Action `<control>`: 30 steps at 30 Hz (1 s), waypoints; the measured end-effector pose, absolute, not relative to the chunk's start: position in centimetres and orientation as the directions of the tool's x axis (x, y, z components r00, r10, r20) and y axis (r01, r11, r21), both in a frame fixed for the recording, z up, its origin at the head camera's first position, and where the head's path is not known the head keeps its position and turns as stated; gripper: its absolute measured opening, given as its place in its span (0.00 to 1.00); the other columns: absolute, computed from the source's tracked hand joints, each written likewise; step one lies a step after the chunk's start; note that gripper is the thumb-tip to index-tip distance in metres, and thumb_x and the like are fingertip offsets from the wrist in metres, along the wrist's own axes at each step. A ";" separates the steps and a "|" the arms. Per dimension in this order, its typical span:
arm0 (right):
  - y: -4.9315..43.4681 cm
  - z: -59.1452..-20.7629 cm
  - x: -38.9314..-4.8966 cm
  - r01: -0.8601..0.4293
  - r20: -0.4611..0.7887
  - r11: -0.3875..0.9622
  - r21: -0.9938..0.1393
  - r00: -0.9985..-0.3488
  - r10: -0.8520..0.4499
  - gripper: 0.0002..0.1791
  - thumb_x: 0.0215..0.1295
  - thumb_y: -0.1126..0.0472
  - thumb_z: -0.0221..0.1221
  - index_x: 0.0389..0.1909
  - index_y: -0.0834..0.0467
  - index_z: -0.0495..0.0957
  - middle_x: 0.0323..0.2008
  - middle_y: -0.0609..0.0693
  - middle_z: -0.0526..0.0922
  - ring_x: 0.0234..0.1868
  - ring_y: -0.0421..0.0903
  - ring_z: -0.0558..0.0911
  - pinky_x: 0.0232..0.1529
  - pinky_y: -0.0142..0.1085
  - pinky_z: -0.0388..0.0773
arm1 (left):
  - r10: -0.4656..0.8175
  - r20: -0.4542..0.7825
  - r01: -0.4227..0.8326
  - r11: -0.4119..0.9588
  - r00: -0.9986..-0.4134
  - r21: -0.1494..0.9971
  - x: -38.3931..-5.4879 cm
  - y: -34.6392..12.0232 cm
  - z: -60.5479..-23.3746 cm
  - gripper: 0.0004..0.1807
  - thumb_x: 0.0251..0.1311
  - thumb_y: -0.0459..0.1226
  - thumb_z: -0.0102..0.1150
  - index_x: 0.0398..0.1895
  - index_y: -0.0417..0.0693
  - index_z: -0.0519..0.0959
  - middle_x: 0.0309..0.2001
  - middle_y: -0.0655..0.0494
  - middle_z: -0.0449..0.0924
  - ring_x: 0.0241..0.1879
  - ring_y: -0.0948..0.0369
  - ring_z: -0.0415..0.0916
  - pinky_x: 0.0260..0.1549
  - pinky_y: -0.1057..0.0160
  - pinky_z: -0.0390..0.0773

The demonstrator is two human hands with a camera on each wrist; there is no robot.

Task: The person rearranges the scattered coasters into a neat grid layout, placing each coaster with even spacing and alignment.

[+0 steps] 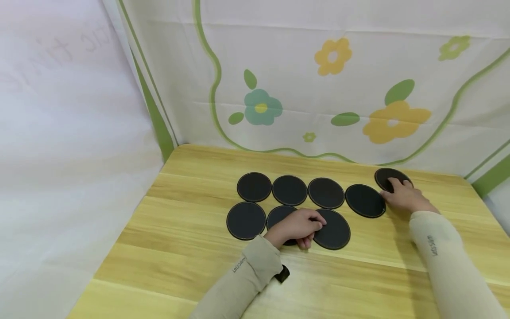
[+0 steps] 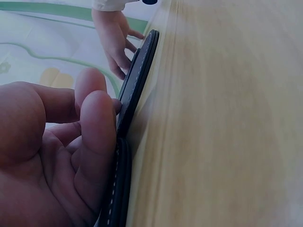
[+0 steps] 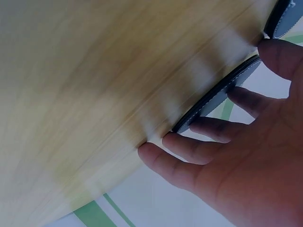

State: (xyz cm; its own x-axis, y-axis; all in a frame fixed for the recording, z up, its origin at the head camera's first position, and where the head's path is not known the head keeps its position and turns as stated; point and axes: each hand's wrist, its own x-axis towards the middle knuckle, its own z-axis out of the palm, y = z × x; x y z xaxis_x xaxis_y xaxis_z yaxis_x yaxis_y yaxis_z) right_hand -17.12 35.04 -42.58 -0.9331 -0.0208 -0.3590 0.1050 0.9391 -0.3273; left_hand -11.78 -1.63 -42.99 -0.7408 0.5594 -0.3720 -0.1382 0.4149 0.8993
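Black round coasters with stitched rims lie flat on the wooden table. My left hand [image 1: 296,226] rests over the middle front coaster [image 1: 279,215], its fingertips at the front right coaster [image 1: 332,231]. In the left wrist view its fingers [image 2: 94,127] curl loosely and grip nothing. My right hand [image 1: 406,198] reaches to the coaster at the back right [image 1: 385,176]. The right wrist view shows two fingertips touching that coaster [image 3: 215,97], other fingertips on the wood beyond its edge, and the thumb [image 3: 279,56] by a neighbouring coaster [image 3: 286,21].
Several coasters form a back row, its right end marked by a slightly tilted-in-line coaster [image 1: 365,200]. The front left coaster [image 1: 246,220] touches its neighbours. A flower-printed white cloth [image 1: 291,133] hangs behind the table [image 1: 179,248], and a plain white sheet [image 1: 79,155] hangs at left.
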 end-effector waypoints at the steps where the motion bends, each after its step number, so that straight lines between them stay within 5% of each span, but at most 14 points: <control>1: 35.0 -42.6 -17.2 0.111 -0.363 0.939 -0.327 -0.932 -0.016 0.50 0.76 0.34 0.41 0.76 0.72 0.40 0.67 0.88 0.37 0.59 0.92 0.46 0.52 0.80 0.53 | 0.559 -0.371 -0.138 0.414 -0.741 0.900 -11.8 -1.7 -43.0 0.10 0.75 0.34 0.53 0.49 0.51 0.84 0.16 0.51 0.71 0.11 0.58 0.71 0.11 0.62 0.76; 8: 35.9 -42.9 -17.0 0.085 -0.353 0.938 -0.335 -0.935 -0.042 0.50 0.77 0.33 0.40 0.77 0.72 0.41 0.67 0.87 0.38 0.61 0.90 0.47 0.53 0.80 0.53 | 0.555 -0.375 -0.149 0.409 -0.743 0.901 -11.9 -1.5 -43.3 0.10 0.75 0.34 0.53 0.48 0.51 0.84 0.16 0.50 0.71 0.11 0.58 0.71 0.10 0.62 0.76; 20: 38.0 -43.4 -13.1 0.049 -0.273 0.948 -0.314 -0.961 -0.040 0.40 0.79 0.48 0.47 0.70 0.81 0.50 0.60 0.92 0.51 0.59 0.87 0.55 0.54 0.76 0.59 | 0.575 -0.372 -0.114 0.433 -0.729 0.894 -12.1 -1.5 -43.1 0.09 0.75 0.36 0.54 0.50 0.49 0.82 0.17 0.50 0.72 0.12 0.57 0.71 0.12 0.63 0.75; 25: 37.0 -43.4 -10.8 0.049 -0.251 0.949 -0.312 -0.968 -0.032 0.38 0.79 0.47 0.48 0.65 0.81 0.56 0.56 0.91 0.57 0.56 0.86 0.59 0.50 0.75 0.62 | 0.597 -0.304 0.066 0.516 -0.743 0.854 -11.5 -1.3 -42.8 0.11 0.75 0.39 0.54 0.54 0.50 0.81 0.20 0.55 0.76 0.14 0.60 0.73 0.16 0.65 0.74; 30: 35.8 -43.0 -8.3 0.103 -0.232 0.945 -0.310 -0.972 0.030 0.34 0.78 0.47 0.52 0.58 0.78 0.63 0.47 0.86 0.63 0.50 0.84 0.65 0.42 0.72 0.68 | 0.686 -0.241 0.250 0.533 -0.686 0.808 -9.7 1.6 -42.3 0.13 0.75 0.41 0.54 0.57 0.55 0.82 0.18 0.62 0.76 0.15 0.65 0.73 0.21 0.69 0.73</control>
State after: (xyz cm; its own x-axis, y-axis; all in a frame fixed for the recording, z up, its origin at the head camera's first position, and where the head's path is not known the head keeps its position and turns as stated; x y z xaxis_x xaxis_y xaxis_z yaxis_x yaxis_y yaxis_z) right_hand -8.26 35.76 -43.02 -0.9722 0.0295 -0.2322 0.1027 0.9452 -0.3099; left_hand -9.68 1.55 -42.29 -0.6864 0.6862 -0.2409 0.2498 0.5335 0.8081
